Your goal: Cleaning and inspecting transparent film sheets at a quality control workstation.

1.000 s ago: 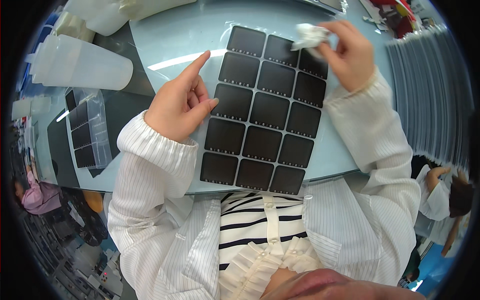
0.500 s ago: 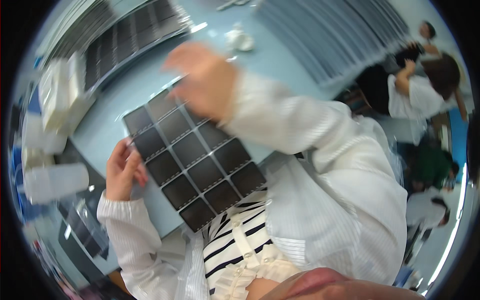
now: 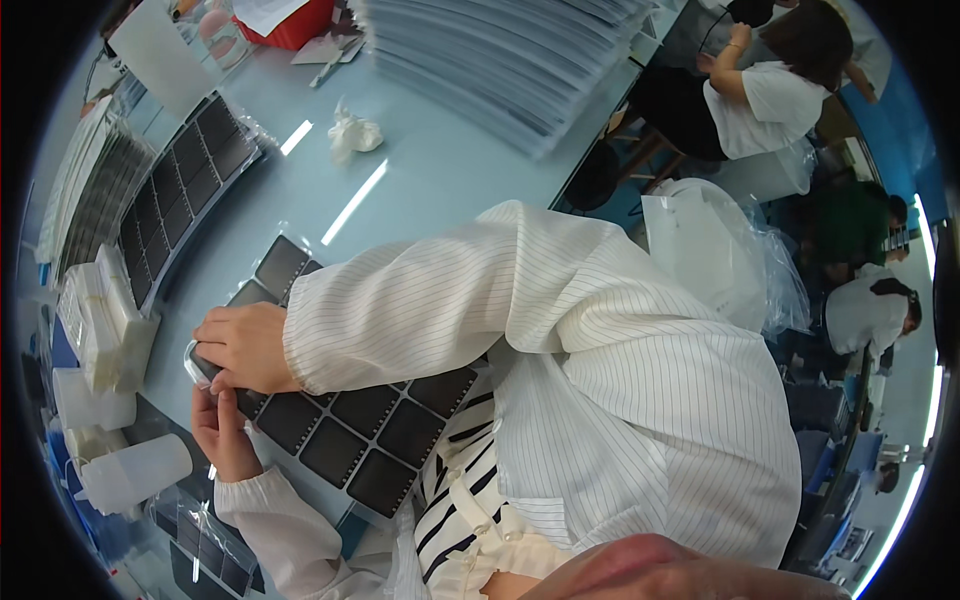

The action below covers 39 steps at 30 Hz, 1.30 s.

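A sheet of dark square panels in rows, with clear pale borders, lies at an angle on the table close to my body. My right hand reaches across it, fingers bent over its left edge. Just below, my left hand pinches the same edge between thumb and fingers. A whitish curved edge shows by the right fingertips; whether it is part of the sheet I cannot tell. My right sleeve and hand hide the sheet's middle.
A crumpled white wad sits on the table. A tall stack of sheets stands at the far side. More dark-panelled sheets, white packs and a white plastic bottle are at left. People sit at right.
My right hand has come down from above the sheet's far end to its left edge, next to my left hand. The view has shifted, showing more of the far table.
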Each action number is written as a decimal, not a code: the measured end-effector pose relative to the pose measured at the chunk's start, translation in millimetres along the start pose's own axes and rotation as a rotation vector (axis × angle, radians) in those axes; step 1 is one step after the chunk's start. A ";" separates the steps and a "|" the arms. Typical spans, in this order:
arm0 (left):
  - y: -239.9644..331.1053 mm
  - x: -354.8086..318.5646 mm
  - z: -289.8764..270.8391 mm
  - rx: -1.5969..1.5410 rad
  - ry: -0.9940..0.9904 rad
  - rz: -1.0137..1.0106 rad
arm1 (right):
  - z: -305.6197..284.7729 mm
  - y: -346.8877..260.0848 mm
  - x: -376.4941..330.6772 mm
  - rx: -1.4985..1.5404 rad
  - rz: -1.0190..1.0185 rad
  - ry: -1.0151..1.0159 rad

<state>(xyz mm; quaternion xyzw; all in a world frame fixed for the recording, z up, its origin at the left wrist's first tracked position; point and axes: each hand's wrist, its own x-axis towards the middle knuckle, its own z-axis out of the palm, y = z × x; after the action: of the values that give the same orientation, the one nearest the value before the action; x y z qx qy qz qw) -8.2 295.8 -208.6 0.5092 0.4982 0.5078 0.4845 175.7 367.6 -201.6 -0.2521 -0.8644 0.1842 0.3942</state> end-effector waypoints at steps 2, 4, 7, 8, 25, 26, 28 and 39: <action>5.6 -1.9 -3.6 0.011 -0.028 0.013 | 3.5 1.1 2.6 0.056 -0.026 0.073; 4.5 -3.2 1.7 -0.007 0.027 0.046 | 5.8 2.3 3.6 0.082 -0.003 0.078; 12.2 -4.9 11.0 0.016 0.055 0.031 | 0.1 4.5 6.7 0.157 0.021 0.044; 11.9 -6.5 13.1 0.016 0.054 0.029 | -3.5 5.8 8.5 0.201 0.025 0.004; 22.2 -3.7 19.4 0.216 -0.011 -0.067 | -71.4 37.0 81.7 0.077 0.007 0.971; 20.9 -0.9 17.6 0.224 0.016 -0.073 | -75.1 39.8 78.4 0.116 -0.013 0.961; 14.2 5.0 13.4 0.230 0.083 -0.065 | -78.1 36.8 62.2 0.210 0.094 0.725; 33.7 -5.2 8.5 0.722 0.363 0.212 | -91.7 16.1 29.1 0.514 0.250 0.090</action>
<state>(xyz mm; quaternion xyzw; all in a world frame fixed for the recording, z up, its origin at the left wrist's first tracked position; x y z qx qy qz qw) 0.9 289.6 -175.2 0.5973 0.6662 0.4289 0.1240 235.0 408.5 -135.9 -0.2563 -0.7335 0.4328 0.4572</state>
